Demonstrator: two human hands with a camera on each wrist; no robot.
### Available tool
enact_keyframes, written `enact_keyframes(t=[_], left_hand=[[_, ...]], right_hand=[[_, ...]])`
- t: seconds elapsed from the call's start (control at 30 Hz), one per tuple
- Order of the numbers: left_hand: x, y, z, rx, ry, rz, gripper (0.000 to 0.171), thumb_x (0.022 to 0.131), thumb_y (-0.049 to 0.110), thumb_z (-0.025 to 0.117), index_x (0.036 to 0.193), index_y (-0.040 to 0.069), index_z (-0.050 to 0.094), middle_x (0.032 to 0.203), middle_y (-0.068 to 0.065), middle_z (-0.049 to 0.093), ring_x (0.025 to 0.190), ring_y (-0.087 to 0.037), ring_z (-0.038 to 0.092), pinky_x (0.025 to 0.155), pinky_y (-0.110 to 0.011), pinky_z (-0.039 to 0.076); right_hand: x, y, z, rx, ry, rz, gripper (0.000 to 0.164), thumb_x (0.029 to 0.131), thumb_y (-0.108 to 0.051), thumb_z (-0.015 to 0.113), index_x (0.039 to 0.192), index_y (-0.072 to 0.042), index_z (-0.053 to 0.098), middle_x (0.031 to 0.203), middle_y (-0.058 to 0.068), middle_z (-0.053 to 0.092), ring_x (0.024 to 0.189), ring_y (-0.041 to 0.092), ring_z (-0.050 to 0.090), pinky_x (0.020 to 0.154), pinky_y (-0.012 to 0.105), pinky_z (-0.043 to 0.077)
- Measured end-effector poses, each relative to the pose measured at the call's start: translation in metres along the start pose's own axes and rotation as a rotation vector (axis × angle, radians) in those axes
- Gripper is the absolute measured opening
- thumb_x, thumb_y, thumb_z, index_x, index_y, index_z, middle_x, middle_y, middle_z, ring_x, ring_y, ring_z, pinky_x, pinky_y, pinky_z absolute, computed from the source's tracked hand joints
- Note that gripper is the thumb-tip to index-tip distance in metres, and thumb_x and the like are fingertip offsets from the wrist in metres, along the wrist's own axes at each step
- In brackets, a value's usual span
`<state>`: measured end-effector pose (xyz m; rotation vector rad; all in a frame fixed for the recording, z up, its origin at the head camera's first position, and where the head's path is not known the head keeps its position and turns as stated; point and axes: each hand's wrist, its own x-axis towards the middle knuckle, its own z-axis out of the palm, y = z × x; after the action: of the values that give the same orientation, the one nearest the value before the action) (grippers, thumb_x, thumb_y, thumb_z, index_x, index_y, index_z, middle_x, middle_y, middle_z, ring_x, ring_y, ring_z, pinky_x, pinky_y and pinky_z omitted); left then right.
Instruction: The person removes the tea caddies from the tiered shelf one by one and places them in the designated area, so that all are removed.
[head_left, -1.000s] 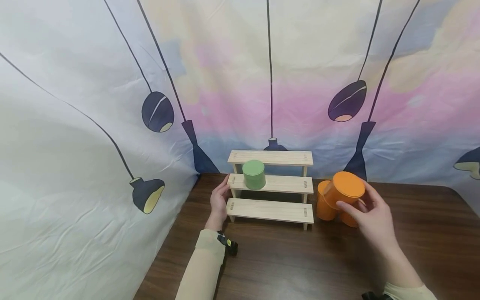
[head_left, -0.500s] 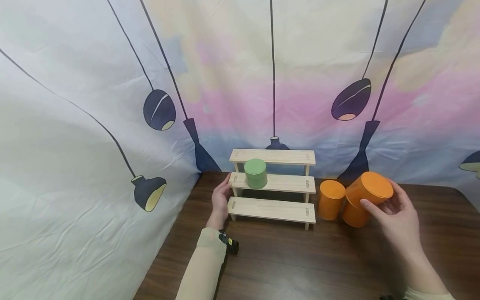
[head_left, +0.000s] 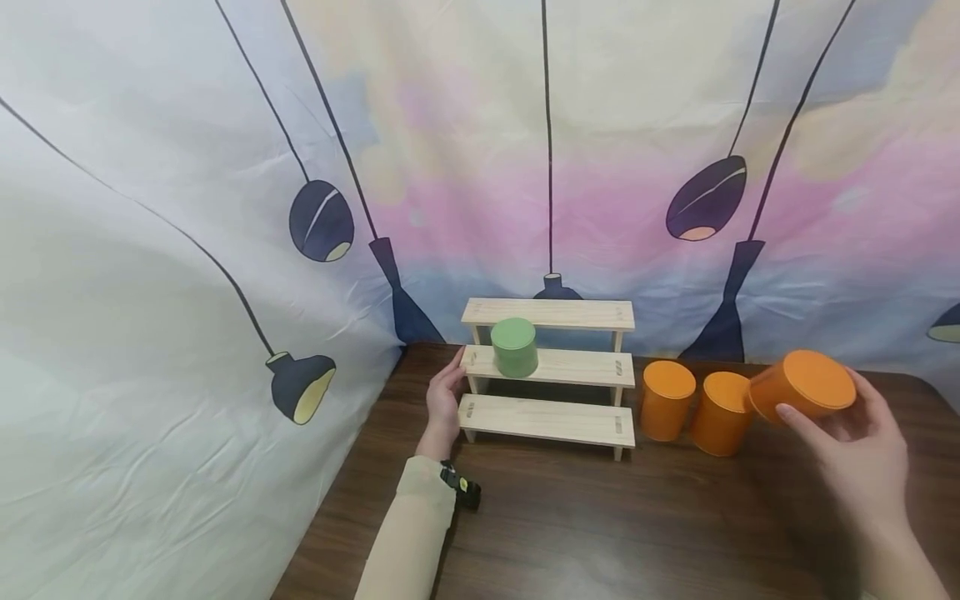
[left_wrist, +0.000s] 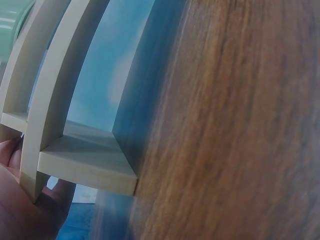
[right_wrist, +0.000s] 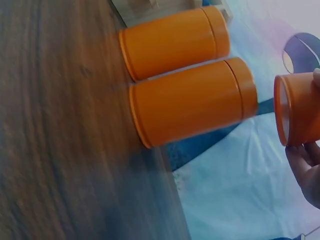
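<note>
Carefully: right hand point(head_left: 866, 454) holds orange cylindrical canister point(head_left: 802, 385) between thumb and fingers, tilted, above wooden tabletop point(head_left: 570, 517). Best levelled before contact, kept clear of two upright orange canisters point(head_left: 720, 417). Left hand point(head_left: 442, 400) touches three-tier wooden stand point(head_left: 546, 419); finger closure unclear.

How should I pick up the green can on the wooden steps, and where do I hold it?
Probably around its curved side, near the top, coming from the front and slightly above. The green can stands upright near the left end of the middle step; nothing stands right in front of it, while the top step rises behind.
</note>
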<state>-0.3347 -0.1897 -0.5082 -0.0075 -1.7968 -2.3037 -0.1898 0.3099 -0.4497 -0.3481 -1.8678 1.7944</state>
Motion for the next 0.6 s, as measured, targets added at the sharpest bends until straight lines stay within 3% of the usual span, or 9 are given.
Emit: enact_keyframes(t=[0.17, 0.5, 0.6], left_hand=[[-0.001, 0.001, 0.000, 0.000, 0.011, -0.001, 0.047, 0.106, 0.012, 0.052, 0.152, 0.005, 0.058, 0.157, -0.006, 0.055, 0.151, -0.026, 0.045, 0.128, -0.046, 0.026], [0.000, 0.000, -0.001, -0.007, -0.007, 0.001, 0.048, 0.106, 0.013, 0.050, 0.153, 0.004, 0.056, 0.158, -0.008, 0.053, 0.152, -0.027, 0.044, 0.129, -0.047, 0.025], [0.001, -0.001, -0.001, -0.013, -0.008, 0.006, 0.048, 0.107, 0.012, 0.050, 0.153, 0.003, 0.056, 0.159, -0.007, 0.053, 0.151, -0.027, 0.044, 0.128, -0.046, 0.026]], right_hand=[[0.005, -0.001, -0.006, -0.158, 0.068, 0.035, 0.088, 0.092, -0.002, 0.083, 0.164, -0.029, 0.042, 0.158, -0.011, 0.047, 0.146, 0.005, 0.044, 0.103, 0.006, 0.040], [0.013, 0.016, -0.016, -0.237, 0.088, 0.140, 0.089, 0.094, -0.015, 0.083, 0.167, -0.032, 0.035, 0.168, -0.005, 0.039, 0.150, 0.006, 0.038, 0.105, 0.004, 0.036], [0.015, 0.021, -0.020, -0.277, 0.074, 0.174, 0.091, 0.096, -0.022, 0.083, 0.169, -0.032, 0.030, 0.171, -0.002, 0.035, 0.149, 0.007, 0.039, 0.098, 0.003, 0.040]])
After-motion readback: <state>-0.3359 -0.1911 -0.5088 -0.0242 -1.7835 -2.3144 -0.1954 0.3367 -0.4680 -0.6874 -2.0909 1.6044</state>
